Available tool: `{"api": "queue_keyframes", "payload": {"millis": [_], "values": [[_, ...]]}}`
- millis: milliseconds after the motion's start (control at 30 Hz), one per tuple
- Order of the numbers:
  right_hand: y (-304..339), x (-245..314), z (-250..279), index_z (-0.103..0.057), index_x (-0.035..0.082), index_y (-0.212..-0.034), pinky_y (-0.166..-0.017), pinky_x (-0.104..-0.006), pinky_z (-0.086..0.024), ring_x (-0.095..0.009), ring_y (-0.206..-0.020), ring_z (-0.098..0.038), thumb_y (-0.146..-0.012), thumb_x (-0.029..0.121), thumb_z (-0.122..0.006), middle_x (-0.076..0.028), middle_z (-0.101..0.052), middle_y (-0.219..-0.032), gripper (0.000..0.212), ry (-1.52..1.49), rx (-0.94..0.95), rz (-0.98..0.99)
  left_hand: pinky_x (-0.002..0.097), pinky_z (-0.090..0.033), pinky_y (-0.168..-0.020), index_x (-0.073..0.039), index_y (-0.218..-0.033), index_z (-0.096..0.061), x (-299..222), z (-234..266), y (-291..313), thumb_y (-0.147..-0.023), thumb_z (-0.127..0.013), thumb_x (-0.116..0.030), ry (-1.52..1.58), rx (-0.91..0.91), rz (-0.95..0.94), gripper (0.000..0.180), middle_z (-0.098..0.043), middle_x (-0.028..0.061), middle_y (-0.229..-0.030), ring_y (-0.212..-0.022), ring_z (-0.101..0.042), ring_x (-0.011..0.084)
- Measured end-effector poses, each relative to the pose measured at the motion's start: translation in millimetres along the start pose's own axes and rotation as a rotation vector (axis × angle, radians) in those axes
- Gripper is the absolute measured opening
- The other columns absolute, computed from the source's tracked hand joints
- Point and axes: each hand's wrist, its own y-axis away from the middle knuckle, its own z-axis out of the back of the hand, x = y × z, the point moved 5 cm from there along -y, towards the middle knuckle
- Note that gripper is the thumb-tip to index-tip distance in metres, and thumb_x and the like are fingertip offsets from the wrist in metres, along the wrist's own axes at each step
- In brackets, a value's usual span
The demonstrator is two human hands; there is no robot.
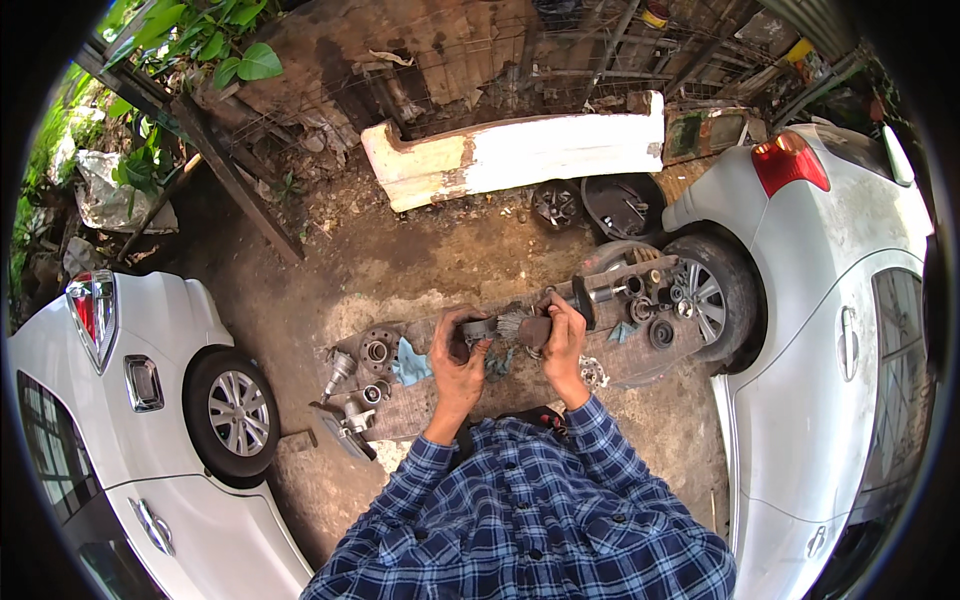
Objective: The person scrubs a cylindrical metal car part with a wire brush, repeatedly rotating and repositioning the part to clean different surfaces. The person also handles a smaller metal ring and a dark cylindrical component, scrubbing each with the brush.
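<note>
Both my hands are raised in front of my chest, above a low board (425,410) covered with metal car parts. My left hand (459,365) is closed around a dark grey, ring-shaped metal part (480,328). In my right hand (565,350) is a wire brush (535,329) with a reddish-brown block, fingers wrapped round it. Its grey bristles (511,324) point left toward the metal part; whether they touch it I cannot tell. A blue cloth (410,362) and a round wheel hub (378,351) lie left of my left hand.
A white car (110,400) stands at the left and a silver car (790,260) at the right, its wheel (708,300) beside the board. Several bearings and rings (661,333) lie at the board's right end. Beyond are a white bumper (530,155) and a black basin (622,205).
</note>
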Motion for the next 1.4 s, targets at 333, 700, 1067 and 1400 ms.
{"api": "queue_keyframes", "payload": {"millis": [333,700,1067,1400], "values": [[11.0,9.0,-15.0,-0.052,-0.007,-0.084,-0.057,-0.0412,-0.034,-0.029,-0.057,-0.044,-0.1,0.031,-0.036,-0.02,-0.047,-0.066,0.044,0.002,-0.029,-0.01,0.0372,-0.048,-0.083,-0.003,-0.095,-0.055,2.4,-2.3,2.4,-0.079,-0.059,0.008,-0.188,-0.075,-0.139,0.02,-0.058,0.0122,-0.104,-0.096,-0.058,0.0284],[21.3,-8.4,-7.2,-0.055,-0.009,-0.094,-0.069,-0.0383,-0.041,-0.028,-0.069,-0.048,-0.107,0.039,-0.03,-0.016,-0.053,-0.075,0.056,0.017,-0.078,-0.119,0.038,-0.044,-0.096,-0.009,-0.129,-0.039,36.2,4.5,7.8,-0.095,-0.06,-0.008,0.285,-0.024,0.315,0.039,-0.054,0.011,-0.119,-0.108,-0.053,0.0225],[30.8,-25.1,-7.7,-0.057,-0.008,-0.093,-0.069,-0.043,-0.042,-0.032,-0.072,-0.056,-0.106,0.037,-0.035,-0.019,-0.058,-0.076,0.051,-0.008,-0.17,-0.088,0.0333,-0.042,-0.105,0.0,-0.132,-0.047,38.1,-2.2,6.5,-0.091,-0.063,-0.006,0.68,-0.015,0.471,0.044,-0.057,0.0116,-0.125,-0.119,-0.053,0.0205],[21.6,10.6,-2.1,-0.052,-0.008,-0.085,-0.066,-0.0478,-0.038,-0.042,-0.072,-0.055,-0.106,0.032,-0.029,-0.025,-0.053,-0.074,0.051,0.064,-0.038,-0.074,0.0345,-0.037,-0.109,-0.001,-0.145,-0.033,32.9,-11.4,22.5,-0.093,-0.067,-0.015,0.33,0.242,0.375,0.063,-0.046,0.0115,-0.138,-0.13,-0.043,0.0218]]}}
